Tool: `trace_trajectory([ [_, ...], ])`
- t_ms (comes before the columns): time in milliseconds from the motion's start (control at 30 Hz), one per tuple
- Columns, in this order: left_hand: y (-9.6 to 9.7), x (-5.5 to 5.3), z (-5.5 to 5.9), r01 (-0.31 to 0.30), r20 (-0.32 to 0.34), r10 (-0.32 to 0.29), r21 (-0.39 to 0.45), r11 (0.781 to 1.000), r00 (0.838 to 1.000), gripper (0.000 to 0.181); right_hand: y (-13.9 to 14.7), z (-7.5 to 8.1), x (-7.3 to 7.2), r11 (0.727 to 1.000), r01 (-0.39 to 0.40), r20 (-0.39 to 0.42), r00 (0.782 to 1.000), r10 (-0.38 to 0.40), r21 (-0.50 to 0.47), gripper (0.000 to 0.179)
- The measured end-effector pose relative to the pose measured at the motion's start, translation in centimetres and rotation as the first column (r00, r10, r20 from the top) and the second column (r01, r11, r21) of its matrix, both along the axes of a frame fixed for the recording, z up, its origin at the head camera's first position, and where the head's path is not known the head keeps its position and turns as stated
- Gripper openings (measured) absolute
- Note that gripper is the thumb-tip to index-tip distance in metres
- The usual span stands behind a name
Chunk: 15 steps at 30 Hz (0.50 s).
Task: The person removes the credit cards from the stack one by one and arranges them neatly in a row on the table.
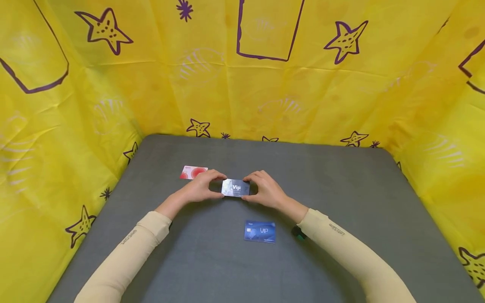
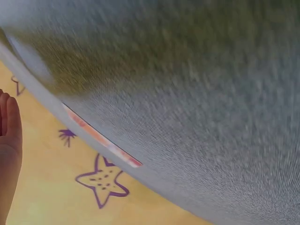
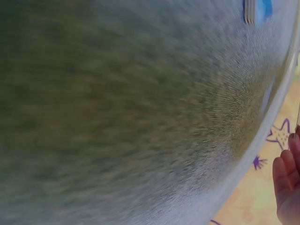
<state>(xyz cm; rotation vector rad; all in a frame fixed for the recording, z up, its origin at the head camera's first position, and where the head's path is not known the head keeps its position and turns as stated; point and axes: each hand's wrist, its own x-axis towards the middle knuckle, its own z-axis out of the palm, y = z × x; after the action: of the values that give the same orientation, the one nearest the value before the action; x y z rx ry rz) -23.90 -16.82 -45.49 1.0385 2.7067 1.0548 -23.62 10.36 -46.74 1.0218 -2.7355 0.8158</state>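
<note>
A silver-grey card (image 1: pixel 235 188) marked "Vip" is held between both hands in the head view, above the grey table (image 1: pixel 333 252). My left hand (image 1: pixel 202 186) pinches its left end between thumb and fingers. The right end is pinched the same way by my right hand (image 1: pixel 267 189). Just behind the left hand lies a white and red card (image 1: pixel 194 172), partly covered by the fingers. Closer to me is a blue VIP card (image 1: pixel 259 231); in the right wrist view, layered edges show under this blue card (image 3: pixel 258 11), like a small stack.
Yellow cloth (image 1: pixel 235 97) with purple starfish drawings rises behind the table and along both sides. A dark band with a green spot (image 1: pixel 298 232) shows under the right sleeve.
</note>
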Motion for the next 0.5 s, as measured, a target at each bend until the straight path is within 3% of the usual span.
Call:
trace_trajectory([
  [133, -0.6, -0.8, 0.1, -0.027, 0.019, 0.028, -0.012, 1.000, 0.999, 0.054, -0.7, 0.0, -0.9, 1.000, 0.009, 0.017, 1.000, -0.010, 0.020, 0.053],
  [333, -1.6, -2.1, -0.3, -0.021, 0.029, 0.021, 0.003, 1.000, 0.999, 0.052, -1.8, 0.0, -2.1, 0.997, 0.023, 0.043, 0.999, -0.026, 0.068, 0.054],
  [500, -2.3, -3.3, -0.6, -0.028, 0.002, 0.029, -0.080, 0.996, 1.000, 0.053, -2.8, 0.0, -3.0, 0.995, 0.022, 0.056, 0.998, -0.027, 0.098, 0.055],
])
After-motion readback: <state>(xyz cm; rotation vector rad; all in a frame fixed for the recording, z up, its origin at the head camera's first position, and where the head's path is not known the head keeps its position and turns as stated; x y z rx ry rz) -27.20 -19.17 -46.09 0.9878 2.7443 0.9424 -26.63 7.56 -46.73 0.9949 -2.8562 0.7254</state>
